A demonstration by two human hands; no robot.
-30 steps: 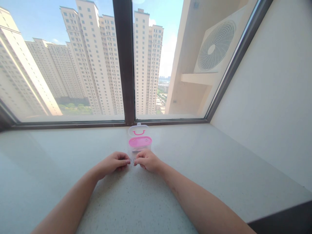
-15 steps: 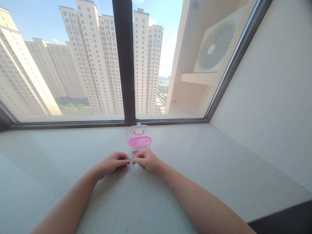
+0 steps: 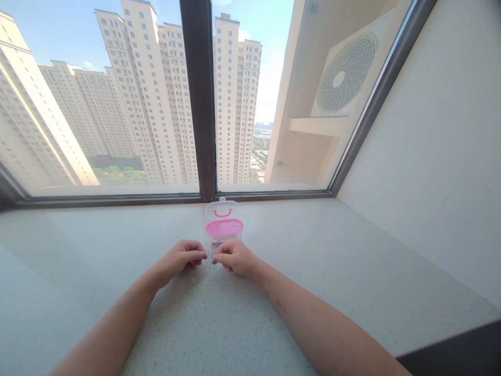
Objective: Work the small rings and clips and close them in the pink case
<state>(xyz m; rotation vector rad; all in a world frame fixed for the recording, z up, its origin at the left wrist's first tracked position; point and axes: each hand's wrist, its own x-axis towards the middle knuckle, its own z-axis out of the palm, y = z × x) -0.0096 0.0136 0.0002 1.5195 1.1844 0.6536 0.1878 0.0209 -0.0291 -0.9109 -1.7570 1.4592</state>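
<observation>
My left hand and my right hand rest on a pale speckled sill, fingertips almost meeting. Each hand pinches something very small between thumb and finger; in the gap between them I make out tiny dark ring-like shapes, too small to name. Just behind the hands stands a small clear plastic box with a pink tray inside and its clear lid raised, a pink handle on the lid.
A dark window frame with a vertical post runs along the back of the sill. A pale wall closes the right side. A dark edge cuts the near right corner.
Both hands have lifted very slightly and stayed together in front of the box. Nothing else has moved.
</observation>
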